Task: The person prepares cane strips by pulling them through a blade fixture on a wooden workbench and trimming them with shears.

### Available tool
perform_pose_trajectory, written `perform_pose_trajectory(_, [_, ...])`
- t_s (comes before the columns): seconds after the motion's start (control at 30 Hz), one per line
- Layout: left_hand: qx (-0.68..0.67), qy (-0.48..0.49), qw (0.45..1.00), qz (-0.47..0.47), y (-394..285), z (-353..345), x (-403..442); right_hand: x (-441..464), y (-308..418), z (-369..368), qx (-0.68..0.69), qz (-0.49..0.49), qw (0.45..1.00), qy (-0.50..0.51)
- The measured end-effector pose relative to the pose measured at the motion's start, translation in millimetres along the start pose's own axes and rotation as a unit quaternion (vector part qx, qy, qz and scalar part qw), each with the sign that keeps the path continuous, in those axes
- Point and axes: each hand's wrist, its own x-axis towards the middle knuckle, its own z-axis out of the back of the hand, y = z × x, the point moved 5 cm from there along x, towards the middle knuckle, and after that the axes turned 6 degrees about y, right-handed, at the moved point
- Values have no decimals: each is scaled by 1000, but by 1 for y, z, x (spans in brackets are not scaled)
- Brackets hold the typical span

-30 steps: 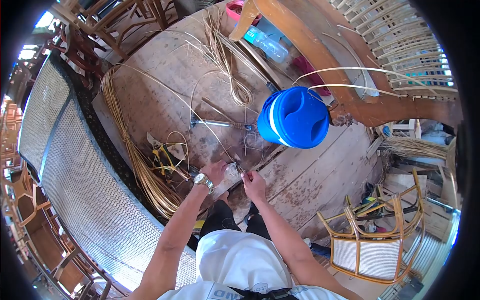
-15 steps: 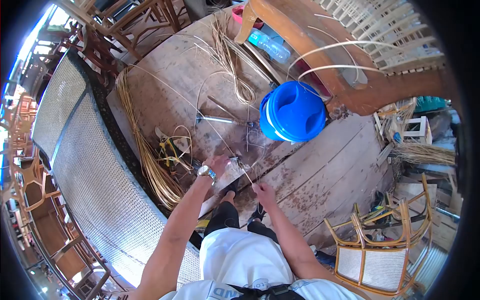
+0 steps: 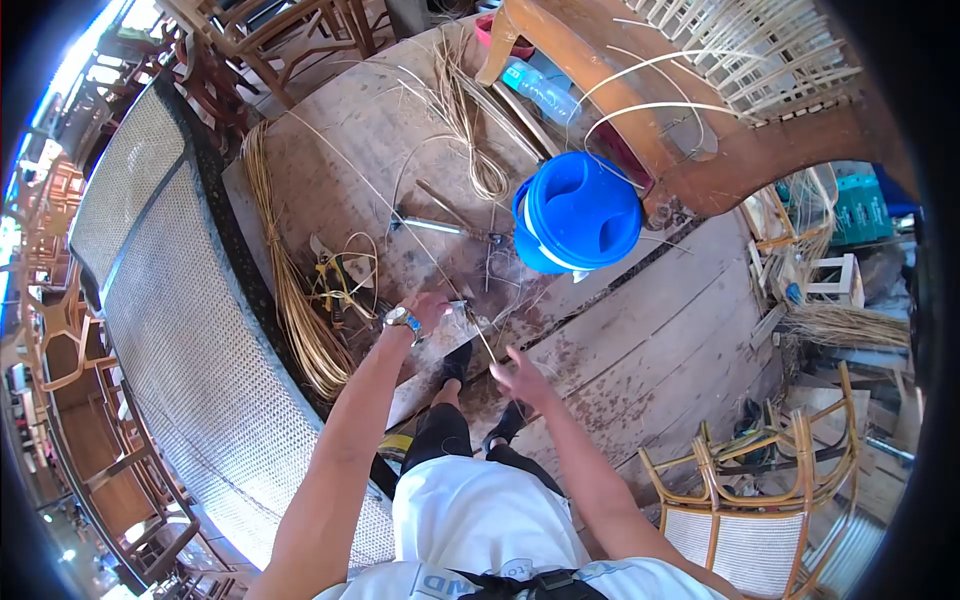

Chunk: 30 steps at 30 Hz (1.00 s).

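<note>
My left hand, with a watch on its wrist, is low over the floor at a small dark metal piece on a pale, clear-looking sheet. Its fingers are bent there; what they grip is too small to make out. A long thin rattan strand runs from the upper left down to this spot. Beyond the metal piece, a short strand end points toward my right hand, whose fingers are apart. That end lies close to the fingertips, and nothing shows gripped in them.
A blue lidded bucket stands ahead, beside a wooden chair frame. To the left lie a rattan bundle, yellow-handled cutters and a woven panel. A rattan chair is at lower right.
My right hand has loosened from a pinch on the strand and its fingers have spread. My left hand remains at the metal piece. The whole view has shifted slightly.
</note>
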Motion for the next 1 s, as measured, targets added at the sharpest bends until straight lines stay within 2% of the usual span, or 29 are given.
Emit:
perform_pose_trajectory(0.03, [-1, -5, 1000, 4, -3, 2, -3, 5, 32, -3, 163, -79, 983, 31])
perform_pose_trajectory(0.17, [20, 0, 1000, -23, -5, 2, 0, 59, 20, -28, 273, -95, 955, 64])
perform_pose_trajectory(0.2, [26, -1, 999, -19, -16, 12, -9, 63, 22, -20, 52, -25, 998, -32])
perform_pose_trajectory(0.23, [33, -2, 999, -15, -21, 16, -13, 61, 29, -15, -172, 48, 976, -125])
perform_pose_trajectory(0.27, [32, 0, 999, -15, -19, 12, -10, 57, 22, -17, -171, 47, 976, -124])
perform_pose_trajectory(0.33, [-7, 5, 999, 40, -12, 11, -8, 35, 19, -24, -374, 204, 886, -183])
perform_pose_trajectory(0.37, [12, 1, 1000, -4, -22, 17, -15, 16, 0, -24, -393, 213, 880, -162])
perform_pose_trajectory(0.4, [10, -1, 1000, -8, -23, 17, -14, -14, -16, -16, -388, 121, 906, -118])
perform_pose_trajectory(0.43, [27, -17, 999, -44, -22, 15, -14, -39, -68, -15, -318, 45, 943, -93])
perform_pose_trajectory(0.47, [43, -36, 995, -78, -19, 13, -12, -83, -76, 0, -278, -30, 956, -87])
perform_pose_trajectory(0.5, [10, -32, 999, -32, -2, 0, 0, -107, -128, 3, -262, -80, 961, -51])
perform_pose_trajectory(0.57, [-7, -27, 1000, -6, -8, 2, -9, -147, -150, 16, -230, -158, 960, -30])
perform_pose_trajectory(0.6, [-16, -29, 999, 16, -10, 9, -9, -139, -151, 17, -230, -156, 960, -33])
perform_pose_trajectory(0.67, [-6, -32, 999, -1, -5, 2, -4, -118, -147, 10, -295, -103, 948, 55])
perform_pose_trajectory(0.73, [4, -33, 999, -16, -5, 3, 0, -83, -78, 13, -279, -27, 957, -68])
perform_pose_trajectory(0.8, [9, -36, 999, -8, -10, 9, -6, -18, -45, 2, -230, 92, 969, -27])
perform_pose_trajectory(0.83, [11, -34, 999, -5, -11, 9, -7, -4, -10, 1, -75, 56, 996, 10])
perform_pose_trajectory(0.87, [9, -29, 1000, 1, -13, 9, -6, 4, 25, 1, 81, 18, 995, 47])
perform_pose_trajectory(0.93, [9, -24, 1000, 9, 2, 0, 1, 29, 45, -7, 170, -27, 980, 98])
perform_pose_trajectory(0.97, [67, -42, 996, -47, 19, -19, 17, 41, 36, -12, 160, -73, 983, 47])
perform_pose_trajectory(1.0, [123, -58, 985, -102, 26, -31, 25, 46, 37, -18, 160, -74, 983, 49])
